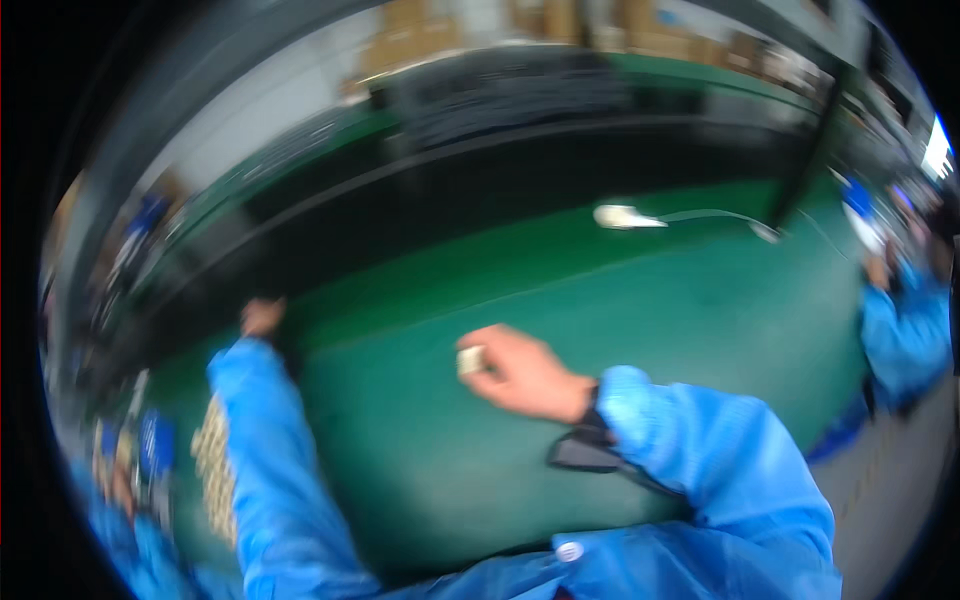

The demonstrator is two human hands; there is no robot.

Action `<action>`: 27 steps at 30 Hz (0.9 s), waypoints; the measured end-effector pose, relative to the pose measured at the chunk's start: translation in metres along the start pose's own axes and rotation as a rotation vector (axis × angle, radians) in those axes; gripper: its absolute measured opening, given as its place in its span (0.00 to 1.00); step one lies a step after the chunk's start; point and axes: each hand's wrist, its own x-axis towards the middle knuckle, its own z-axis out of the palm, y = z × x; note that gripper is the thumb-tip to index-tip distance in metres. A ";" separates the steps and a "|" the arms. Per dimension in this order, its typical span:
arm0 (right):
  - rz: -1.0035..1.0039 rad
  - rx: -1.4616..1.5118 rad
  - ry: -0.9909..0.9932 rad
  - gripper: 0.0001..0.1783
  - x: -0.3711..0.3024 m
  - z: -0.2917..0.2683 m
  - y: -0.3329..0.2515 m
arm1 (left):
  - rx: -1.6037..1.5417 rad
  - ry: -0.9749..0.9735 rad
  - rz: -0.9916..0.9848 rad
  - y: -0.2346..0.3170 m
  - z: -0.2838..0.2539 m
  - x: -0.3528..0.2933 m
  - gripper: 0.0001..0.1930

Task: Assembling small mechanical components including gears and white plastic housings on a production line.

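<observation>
My right hand (pixel 525 372) is over the middle of the green work surface (pixel 420 480), its thumb and fingers closed on a small cream-coloured block-like piece (pixel 470 360). A dark strap circles that wrist. Stretched far out to the left, my left hand (pixel 263 316) is at the dark back edge of the surface. It is small and blurred, so its fingers and anything in them cannot be made out. Beside my left forearm lies a pile of many small cream pieces (pixel 214 470), partly hidden by the blue sleeve.
A white object with a cable (pixel 625 217) lies toward the back right. A dark post (pixel 812 150) rises behind it. Another person in a blue sleeve (pixel 905 330) is at the right; another's hand (pixel 122 490) shows at the lower left, near a blue object (pixel 157 443).
</observation>
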 end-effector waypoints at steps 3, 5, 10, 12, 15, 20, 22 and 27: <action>-0.017 -0.064 0.037 0.17 -0.009 -0.017 0.012 | 0.041 -0.113 0.085 0.077 -0.016 -0.036 0.28; -0.088 0.020 0.080 0.16 -0.002 -0.006 -0.002 | 0.148 -0.024 0.277 0.044 -0.049 -0.025 0.20; -0.078 0.002 0.078 0.16 -0.006 -0.010 -0.011 | -0.066 0.271 0.242 0.086 -0.056 -0.044 0.12; -0.043 0.065 0.083 0.15 -0.005 -0.009 -0.016 | -0.576 0.090 0.204 0.109 -0.063 -0.054 0.13; -0.030 0.202 0.172 0.14 -0.002 -0.016 -0.019 | -1.027 -0.189 0.245 0.209 -0.150 -0.210 0.15; 0.014 0.642 0.316 0.14 0.005 -0.044 -0.065 | -1.105 -0.717 0.635 0.258 -0.230 -0.375 0.15; -0.082 0.775 0.363 0.14 0.004 -0.046 -0.072 | -1.249 -0.724 0.558 0.264 -0.225 -0.422 0.17; -0.056 0.851 0.153 0.13 -0.007 -0.039 -0.106 | -1.453 -0.869 0.284 0.221 -0.226 -0.499 0.20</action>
